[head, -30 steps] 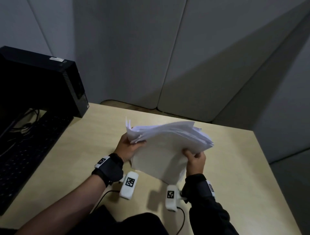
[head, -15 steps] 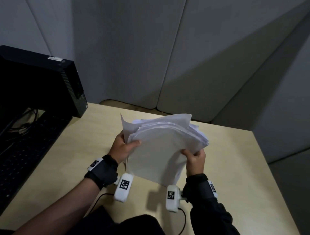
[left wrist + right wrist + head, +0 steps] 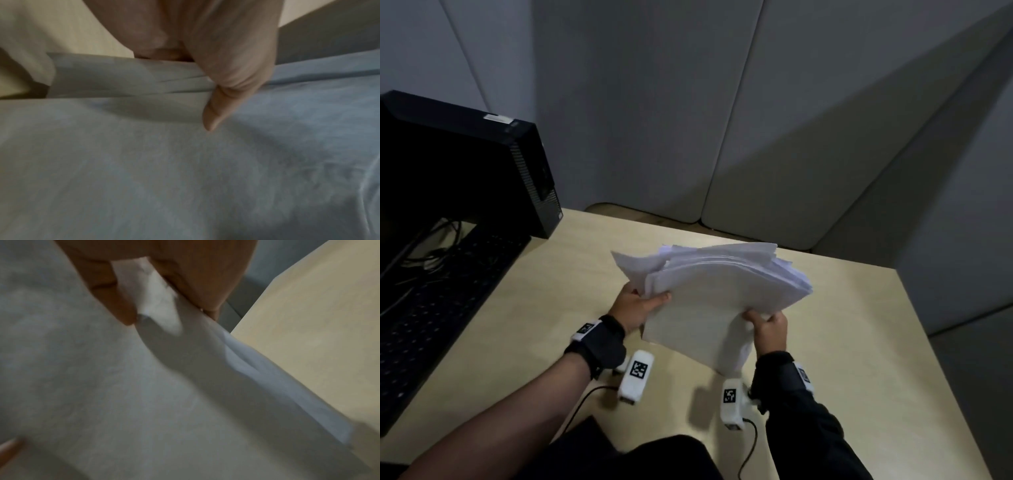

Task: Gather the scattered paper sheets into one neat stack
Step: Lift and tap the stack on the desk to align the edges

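A thick bundle of white paper sheets (image 3: 709, 298) is held up above the beige table (image 3: 859, 342), tilted with its lower corner toward me. Its top edges are fanned and uneven. My left hand (image 3: 640, 303) grips the bundle's left edge, thumb (image 3: 213, 113) lying across the front sheet (image 3: 185, 170). My right hand (image 3: 767, 322) pinches the right edge, and the paper (image 3: 144, 386) is crumpled between its thumb and fingers (image 3: 115, 293). The rest of both hands' fingers are hidden behind the sheets.
A black computer tower (image 3: 465, 168) stands at the table's back left, with a black keyboard (image 3: 438, 301) and cables in front of it. Grey partition panels (image 3: 654, 120) close the back and right. The table's right edge (image 3: 955, 370) drops to the floor.
The bundle has swung a little left and tipped more upright. My left hand slid lower along its left edge, the thumb now across the front. My right hand stayed in place.
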Demonstrator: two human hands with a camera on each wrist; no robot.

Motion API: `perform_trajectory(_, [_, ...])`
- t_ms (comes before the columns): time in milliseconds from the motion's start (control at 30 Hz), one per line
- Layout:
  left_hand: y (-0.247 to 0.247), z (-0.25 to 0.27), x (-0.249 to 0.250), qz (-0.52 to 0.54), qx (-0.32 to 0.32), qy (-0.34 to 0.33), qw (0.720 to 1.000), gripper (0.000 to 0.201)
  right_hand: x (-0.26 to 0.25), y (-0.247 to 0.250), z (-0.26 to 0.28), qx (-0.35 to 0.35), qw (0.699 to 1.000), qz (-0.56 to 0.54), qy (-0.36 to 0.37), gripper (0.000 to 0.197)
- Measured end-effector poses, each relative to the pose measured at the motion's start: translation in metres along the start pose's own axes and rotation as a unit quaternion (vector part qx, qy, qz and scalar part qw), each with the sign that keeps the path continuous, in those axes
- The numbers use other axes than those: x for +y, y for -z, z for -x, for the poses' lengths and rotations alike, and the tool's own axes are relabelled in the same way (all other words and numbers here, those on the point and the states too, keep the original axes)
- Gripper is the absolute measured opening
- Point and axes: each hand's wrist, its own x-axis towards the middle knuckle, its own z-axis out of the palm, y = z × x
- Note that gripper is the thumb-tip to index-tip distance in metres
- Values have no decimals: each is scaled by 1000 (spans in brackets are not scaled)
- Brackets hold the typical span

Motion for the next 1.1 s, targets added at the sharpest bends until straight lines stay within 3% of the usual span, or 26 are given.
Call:
perform_trajectory(100, [-3,-4,4,-60,22,-4,998,21,-6,-3,-2,14,1000,-22,-14,16])
perform_trajectory(233, [0,1,45,-120,-25,-67,990,33,-16,6,-3,16,996,-82,-22,10])
perform_trajectory(300, [1,-5,67,-184,-39,-99,977,26,-13,13,0,-22,993,-110,-39,17])
perform_trajectory(367, [1,-20,81,-280,-56,-97,953,33,-4,15,6,-67,989,-111,-77,26])
perform_trajectory(533, [-2,-58,56,-449,-132,23,884,60,50,6,18,-30,969,-107,-219,47])
perform_trajectory(633, [26,-63,-4,-510,-125,129,841,67,99,8,31,26,941,-82,-328,39])
perform_trajectory(700, [46,-51,-42,-522,-107,197,823,78,144,18,38,63,919,-35,-387,57])
perform_trajectory(767, [60,-33,-70,-526,-41,202,825,83,170,25,44,75,898,-28,-432,65])
perform_trajectory(833, [64,-7,-83,-496,62,190,845,90,160,20,52,87,884,-33,-457,48])
perform_trajectory(900, [64,10,-98,-433,105,227,866,98,157,15,54,87,884,-38,-457,37])
perform_trajectory(967, [60,18,-101,-342,84,289,890,94,155,8,54,78,887,-65,-451,33])
perform_trajectory(1100, [51,24,-87,-75,0,353,933,46,150,-5,57,43,885,-123,-448,32])
